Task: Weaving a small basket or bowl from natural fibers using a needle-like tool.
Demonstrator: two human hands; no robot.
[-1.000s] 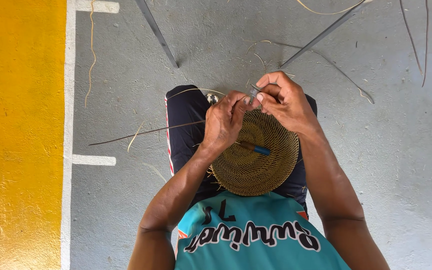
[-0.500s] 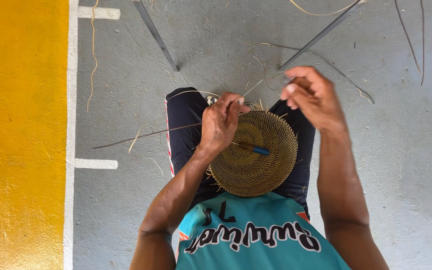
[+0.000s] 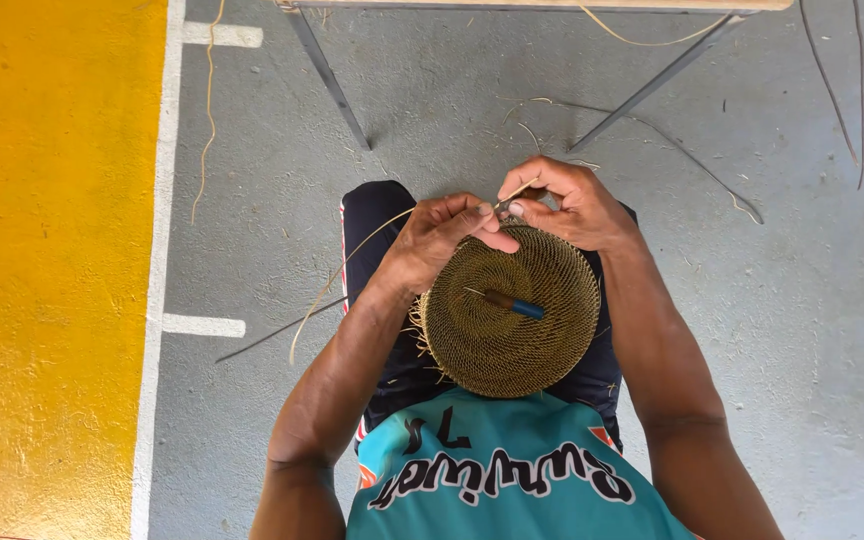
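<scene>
Nearest the camera is the teal jersey [image 3: 497,470] with a printed chest, and just beyond it, resting on the lap, lies a round woven basket disc [image 3: 512,312], golden-brown and tightly coiled. A small tool with a blue handle [image 3: 512,303] lies across its centre, untouched. Loose fibre ends bristle from the disc's rim at about 9 o'clock, so that edge looks unfinished; the middle and most of the coils appear done, and the rim seems to be the part left to work.

At the disc's 12 o'clock edge both hands meet. The left hand [image 3: 447,235] has its grip closed on the rim, fingers curled over it. The right hand [image 3: 572,205] pinches a thin pale strand [image 3: 518,190] between thumb and fingertips, just above the rim. A long fibre [image 3: 337,275] trails away from the left hand toward 8 o'clock.

Farther out is the grey concrete floor [image 3: 782,330], with stray fibres scattered on it, metal legs [image 3: 327,75] of a stand at 12 o'clock, and a yellow painted band [image 3: 52,270] at 9 o'clock.
</scene>
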